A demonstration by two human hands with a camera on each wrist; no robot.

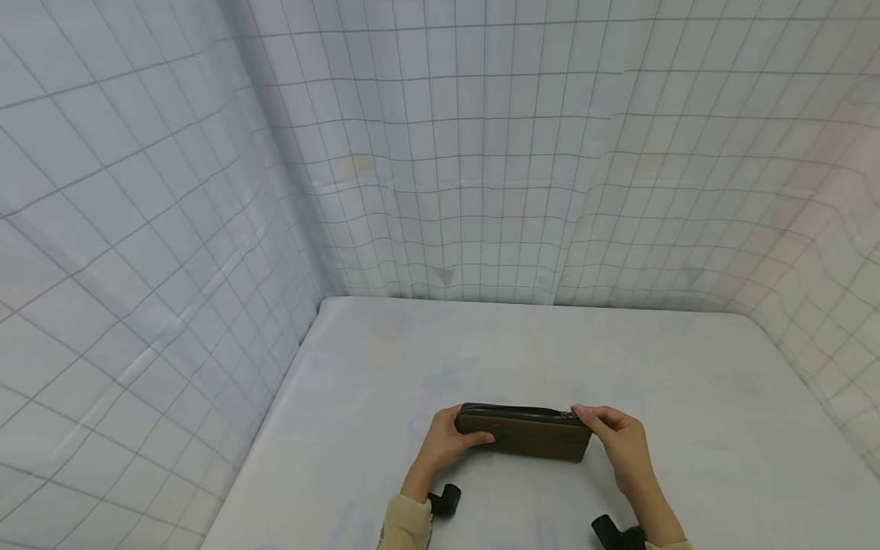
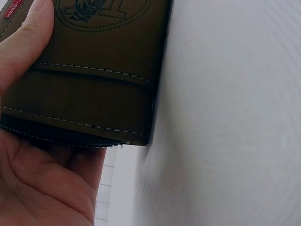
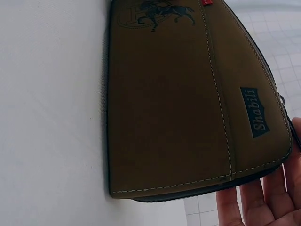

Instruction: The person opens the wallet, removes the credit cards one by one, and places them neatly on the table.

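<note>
Nearest the head camera: cream left sleeve (image 1: 406,523), black wrist mount (image 1: 447,500) just beside; second mount (image 1: 615,535) by the right wrist.

Largest first. White grid-lined sheeting (image 1: 467,153) at the back and both sides. White tabletop (image 1: 344,458) below.

Next, brown zip purse (image 1: 532,437): held upright over the near-middle part of the tabletop, zip edge up, spine edge down. Spine touching the surface or just above: cannot tell.

Handling, by judgement: light; panels fairly stiff with some give, likely to bow if squeezed mid-face; smooth, leather-like, slightly slippery; not fragile. Best hold: short ends, thumb on face, fingers behind, off the zip teeth.

Left hand (image 1: 447,441): wrapped round the left end, thumb on the front face. Right hand (image 1: 620,439): narrow, pinching the upper right corner; on case edge or zip tab, cannot tell which.

Smaller details: black zip (image 1: 512,410) along the top; "Shabili" patch (image 3: 255,112); red tag (image 3: 207,2); metal zip pull (image 3: 281,99) near the right end.
</note>
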